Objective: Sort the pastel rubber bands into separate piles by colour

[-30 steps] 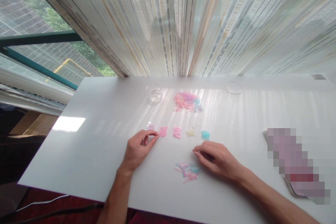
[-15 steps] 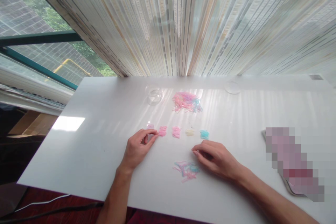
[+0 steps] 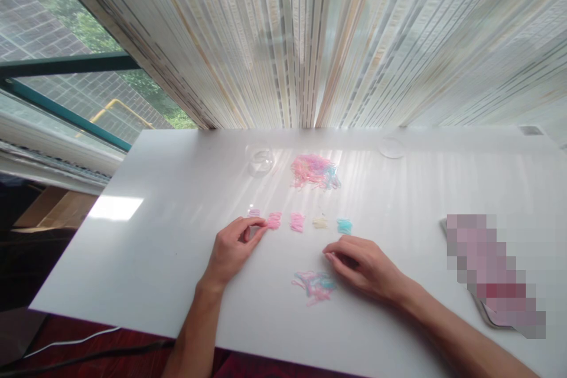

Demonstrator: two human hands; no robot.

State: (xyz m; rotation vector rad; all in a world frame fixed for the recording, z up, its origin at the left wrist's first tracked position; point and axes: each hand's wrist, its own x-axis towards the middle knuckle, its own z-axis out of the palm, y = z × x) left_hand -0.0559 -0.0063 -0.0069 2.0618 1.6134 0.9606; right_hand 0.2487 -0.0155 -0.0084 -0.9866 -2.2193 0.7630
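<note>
Left hand [image 3: 233,248], head view: thumb and index pinched near together at the left edge of a pink band cluster [image 3: 275,220]; cannot tell if any band is gripped. Right hand [image 3: 365,263]: fingers curled, grip indeterminate, near a small mixed pile [image 3: 313,287]. Larger mixed pile [image 3: 313,171] beyond the cluster row, on white table [image 3: 133,266].

Room lies between left hand [image 3: 231,251] and right hand [image 3: 368,264], bands [image 3: 316,288] obstructing its near side.
</note>
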